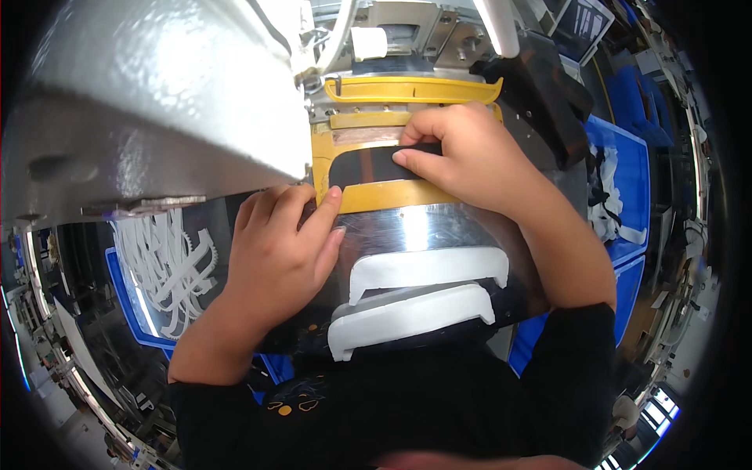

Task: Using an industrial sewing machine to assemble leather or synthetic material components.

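Note:
A black curved piece [366, 167] lies inside a yellow frame [392, 194] on the shiny metal bed of a large grey machine [157, 102]. My right hand [462, 157] presses its fingertips onto the piece's right end. My left hand [278, 247] rests on the metal bed, its index finger touching the piece's lower left corner at the yellow frame. Neither hand grips anything. Two white curved foam pieces [423, 270] [407, 317] lie on the metal surface close to my body, between my forearms.
A blue bin [129, 301] at the left holds several white comb-shaped cut pieces [176, 258]. Another blue bin [627, 188] at the right holds white and black pieces. A black machine part [548, 86] stands behind my right hand.

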Demonstrator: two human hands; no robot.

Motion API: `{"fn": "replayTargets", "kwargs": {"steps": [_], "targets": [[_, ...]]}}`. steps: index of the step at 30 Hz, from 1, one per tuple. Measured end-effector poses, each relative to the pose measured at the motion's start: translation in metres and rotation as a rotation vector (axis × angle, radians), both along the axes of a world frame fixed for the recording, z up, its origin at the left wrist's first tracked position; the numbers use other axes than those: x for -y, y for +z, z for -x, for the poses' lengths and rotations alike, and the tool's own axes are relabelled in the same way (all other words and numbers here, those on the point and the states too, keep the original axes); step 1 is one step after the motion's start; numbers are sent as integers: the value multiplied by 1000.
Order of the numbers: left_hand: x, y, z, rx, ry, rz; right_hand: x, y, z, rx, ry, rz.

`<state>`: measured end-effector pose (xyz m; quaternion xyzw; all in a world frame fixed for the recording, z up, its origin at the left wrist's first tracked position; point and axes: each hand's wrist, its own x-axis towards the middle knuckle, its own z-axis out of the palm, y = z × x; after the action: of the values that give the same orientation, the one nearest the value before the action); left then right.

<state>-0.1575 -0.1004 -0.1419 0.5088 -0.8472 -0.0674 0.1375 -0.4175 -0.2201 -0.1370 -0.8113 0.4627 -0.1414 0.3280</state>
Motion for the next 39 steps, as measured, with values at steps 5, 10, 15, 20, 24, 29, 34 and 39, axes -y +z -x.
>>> {"fn": "replayTargets", "kwargs": {"steps": [5,10,15,20,24,29,34,39], "targets": [[8,6,3,40,-73,6,-5,18,1,-293,-68,-10],[13,7,-2,130,-66,-85,4,27,11,-432,-100,-50],[10,8,-3,99,-63,-99,-4,17,49,-449,-144,27],[9,10,3,92,-57,-52,-15,18,72,-322,-330,-179],[8,7,0,107,-60,-65,-13,28,73,-381,-355,-213],[8,6,1,124,-58,-77,-22,35,92,-341,-199,-73],[9,12,3,162,-67,-98,-39,31,105,-255,118,321],[10,10,3,174,-52,-130,-42,27,106,-471,191,396]]}}
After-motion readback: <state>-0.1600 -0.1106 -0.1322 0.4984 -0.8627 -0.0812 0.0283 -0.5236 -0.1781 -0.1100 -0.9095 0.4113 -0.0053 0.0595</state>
